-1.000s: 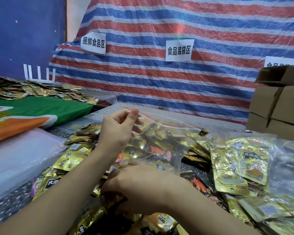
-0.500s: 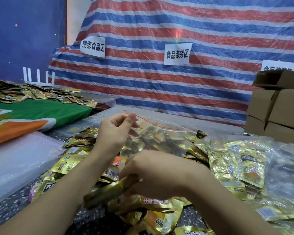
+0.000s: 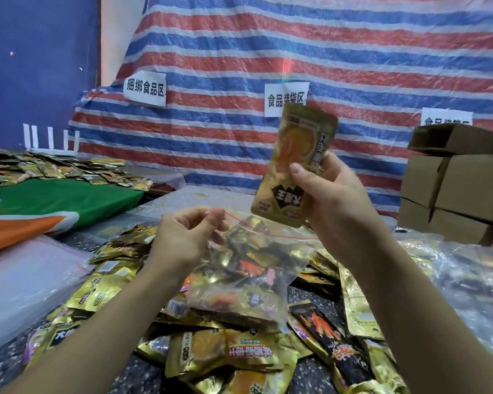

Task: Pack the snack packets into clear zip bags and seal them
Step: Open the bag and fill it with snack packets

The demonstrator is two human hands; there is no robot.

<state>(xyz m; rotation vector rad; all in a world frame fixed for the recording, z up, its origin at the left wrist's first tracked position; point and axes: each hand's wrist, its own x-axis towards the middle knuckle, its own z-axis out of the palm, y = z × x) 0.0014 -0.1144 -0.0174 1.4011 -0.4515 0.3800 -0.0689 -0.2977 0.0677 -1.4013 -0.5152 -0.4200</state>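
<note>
Currently on record, head view. Item 1: clear zip bag, partly filled with snack packets, mouth open with its red seal line uppermost, held above the heap; left hand pinches the near-left edge of the mouth between thumb and fingers, so that grip is grasping the bag. Item 2: gold snack packet, upright and upside down by its print, raised just above and to the right of the bag's mouth; right hand has its grip closed round the packet's lower right part, thumb across the front. Item 3: loose snack packets, gold and dark, heaped on the speckled table beneath both hands. Item 4: filled clear bags, right of the heap. Item 5: cardboard boxes, stacked at far right. Item 6: striped tarpaulin behind, bearing paper signs. Item 7: green and orange cloth at left, further packets lying at its far end.
</note>
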